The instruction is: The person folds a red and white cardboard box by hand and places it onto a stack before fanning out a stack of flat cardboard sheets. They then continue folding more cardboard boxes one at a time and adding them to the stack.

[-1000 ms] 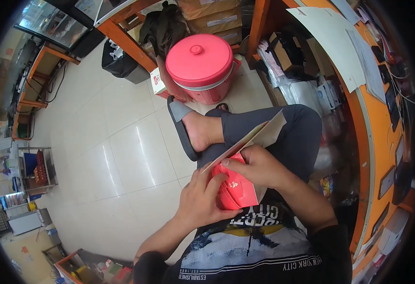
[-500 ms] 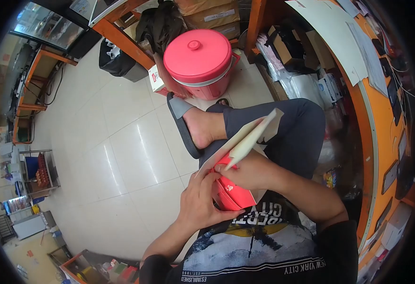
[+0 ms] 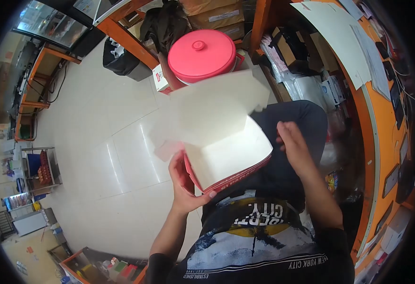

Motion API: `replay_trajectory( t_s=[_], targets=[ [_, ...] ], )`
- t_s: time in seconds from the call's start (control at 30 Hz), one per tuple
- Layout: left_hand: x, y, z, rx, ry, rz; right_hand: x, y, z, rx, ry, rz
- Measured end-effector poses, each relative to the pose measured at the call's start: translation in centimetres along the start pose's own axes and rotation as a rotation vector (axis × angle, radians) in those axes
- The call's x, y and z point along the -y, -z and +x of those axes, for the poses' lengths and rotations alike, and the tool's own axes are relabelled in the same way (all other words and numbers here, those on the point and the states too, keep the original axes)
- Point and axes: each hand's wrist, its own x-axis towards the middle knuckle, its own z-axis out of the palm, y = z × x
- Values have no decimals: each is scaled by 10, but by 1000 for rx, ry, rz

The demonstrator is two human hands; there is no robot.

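A paper food box [image 3: 231, 154], red outside and white inside, stands open above my lap. Its lid flap [image 3: 217, 97] is raised on the far side and blurred by motion. My left hand [image 3: 184, 182] grips the box's left near corner, thumb on the front wall and fingers around the side. Off the box's right side, my right hand [image 3: 293, 142] is in the air with loosely bent fingers and nothing in them. The inside of the box that shows is bare white card.
A pink lidded tub [image 3: 200, 54] sits on the tiled floor ahead, behind the lid flap. To its left are a small white-and-red carton [image 3: 160, 80] and a black bin bag [image 3: 117, 57]. An orange desk [image 3: 380, 123] with papers and phones runs along the right.
The box has gone from folded and partly closed to opened out, its white inside facing up. My right hand has let go and moved right. My left hand keeps its hold.
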Motion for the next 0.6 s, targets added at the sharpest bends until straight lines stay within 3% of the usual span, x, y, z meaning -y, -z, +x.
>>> replay_trajectory(
  t_s=[0.03, 0.13, 0.17, 0.23, 0.33, 0.43, 0.6],
  targets=[
    [-7, -4, 4, -9, 5, -54, -11, 4, 3, 56, -211, 124],
    [-1, 0, 8, 113, 119, -117, -18, 4, 6, 584, -339, 881],
    [2, 2, 11, 172, 165, -119, -17, 3, 10, 651, -315, 1075],
    [13, 8, 14, 274, 151, -196, -11, -1, 12, 579, -88, 889],
    [13, -7, 24, -158, 649, -449, -13, -5, 10, 583, 65, 736],
    [40, -26, 24, -317, 438, 208, -7, -9, 5, 572, 175, 609],
    [63, -29, 23, -302, 389, 420, -13, -13, 0, 560, 287, 488]
  ],
)
